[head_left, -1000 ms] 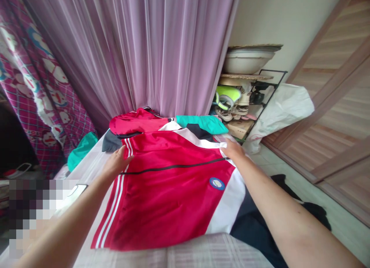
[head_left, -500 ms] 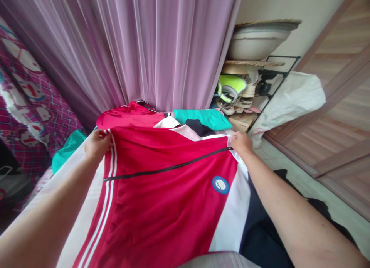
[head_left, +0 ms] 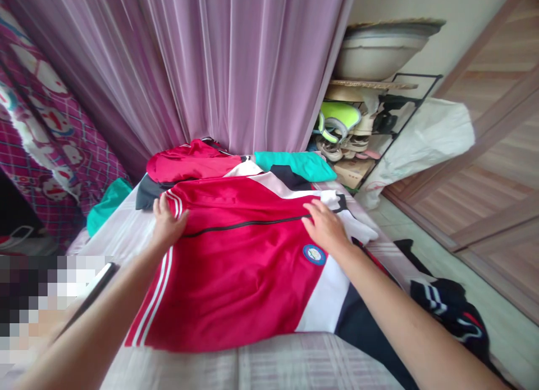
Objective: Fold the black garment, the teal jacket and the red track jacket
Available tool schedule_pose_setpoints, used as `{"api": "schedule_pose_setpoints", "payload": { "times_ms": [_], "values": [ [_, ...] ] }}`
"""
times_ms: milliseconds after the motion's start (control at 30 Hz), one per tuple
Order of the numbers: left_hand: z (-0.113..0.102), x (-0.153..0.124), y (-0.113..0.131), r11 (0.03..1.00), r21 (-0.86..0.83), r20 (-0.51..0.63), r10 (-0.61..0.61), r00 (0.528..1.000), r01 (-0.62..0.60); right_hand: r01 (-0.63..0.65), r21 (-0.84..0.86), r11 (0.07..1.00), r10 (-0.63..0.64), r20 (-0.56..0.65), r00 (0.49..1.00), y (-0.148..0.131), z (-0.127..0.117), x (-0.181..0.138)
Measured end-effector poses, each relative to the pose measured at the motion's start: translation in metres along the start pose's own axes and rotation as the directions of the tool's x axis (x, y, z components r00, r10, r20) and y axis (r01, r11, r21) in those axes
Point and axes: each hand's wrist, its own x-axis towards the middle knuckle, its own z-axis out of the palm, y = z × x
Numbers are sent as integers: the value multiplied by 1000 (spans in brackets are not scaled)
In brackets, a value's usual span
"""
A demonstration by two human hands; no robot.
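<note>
A red, white and navy zip jacket [head_left: 240, 283] lies spread out with a dark zip running across it and a round blue badge [head_left: 314, 254] on its chest. My left hand [head_left: 168, 220] rests at the striped hem end on the left, fingers spread apart. Near the collar end of the zip, my right hand [head_left: 325, 224] lies over the fabric, its fingers loosely apart. Neither hand grips the cloth. The navy sleeve runs partly hidden beneath my right forearm.
Red clothes [head_left: 193, 165] and a teal garment [head_left: 295, 164] lie behind the jacket on a checked cover [head_left: 202, 370]. A rack with shoes [head_left: 357, 143] and a large basin [head_left: 379, 53] stands at back right. Dark clothes [head_left: 450, 311] sit on the right.
Both hands have let go of the jacket's edges and opened. The jacket, held taut and raised before, now lies flat on the cover. My right hand has shifted left and down.
</note>
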Motion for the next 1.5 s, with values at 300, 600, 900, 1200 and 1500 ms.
{"api": "schedule_pose_setpoints", "payload": {
  "times_ms": [300, 600, 900, 1200, 1500],
  "values": [
    [-25, -179, 35, 809, 205, 487, 403, 775, -550, 468, 127, 875, -485, 251, 838, -35, 25, -110],
    [-18, -170, 46, 850, 315, 492, 235, 838, -423, 438, 118, 891, -452, 315, 835, -53, 22, -112],
    [-48, -181, 41, 884, 311, 189, 303, 934, -349, 434, 93, 896, -442, 269, 856, -50, 25, -123],
    [-106, -169, -6, 953, 304, 239, -89, 967, 12, 379, 157, 912, -395, 81, 915, -107, -12, -57],
    [-110, -172, -12, 986, 134, 254, -131, 958, 99, 536, 187, 823, -556, 72, 828, -275, 6, 78]
  ]
}}
